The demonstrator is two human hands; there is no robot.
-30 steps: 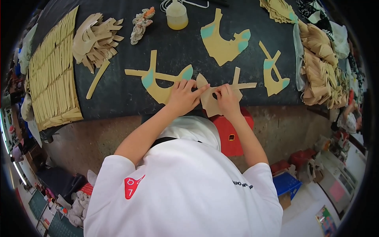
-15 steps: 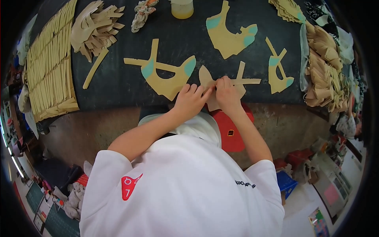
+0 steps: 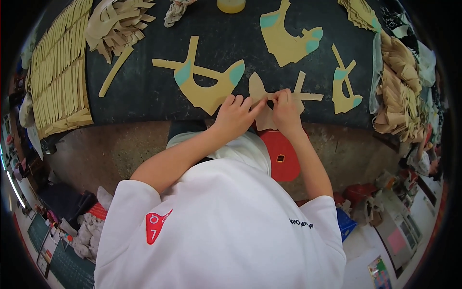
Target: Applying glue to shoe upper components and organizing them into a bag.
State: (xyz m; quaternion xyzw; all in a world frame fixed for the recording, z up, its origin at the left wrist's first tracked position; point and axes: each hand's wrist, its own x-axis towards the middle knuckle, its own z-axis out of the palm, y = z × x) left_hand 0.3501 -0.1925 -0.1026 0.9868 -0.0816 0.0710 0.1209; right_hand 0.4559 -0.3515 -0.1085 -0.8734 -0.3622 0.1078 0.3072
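A tan leather shoe upper piece (image 3: pixel 260 89) lies at the near edge of the dark table, its pale side up. My left hand (image 3: pixel 236 114) has its fingers bent, thumb and index fingertip closed at the piece's middle. With the fingertips of my right hand (image 3: pixel 287 114), I pinch a narrow tan strap (image 3: pixel 313 97) where it crosses the piece. The fingers partly cover that spot. Left of my hands rests another upper piece (image 3: pixel 207 96) with teal patches and a strap laid across it. Two more patched pieces, a large one (image 3: pixel 284 48) and a narrower one (image 3: pixel 341 89), lie farther right.
Rows of tan strips (image 3: pixel 60 72) cover the table's left end, beside a heap of cut pieces (image 3: pixel 113 29) and a loose strip (image 3: pixel 115 72). A tub of yellowish liquid (image 3: pixel 231 5) and a crumpled rag (image 3: pixel 177 12) stand far back. Stacked pieces (image 3: pixel 397 86) line the right.
The view has shifted a little, so the table's things sit higher in it. My hands stay at the same piece, with a slightly wider gap between their fingertips.
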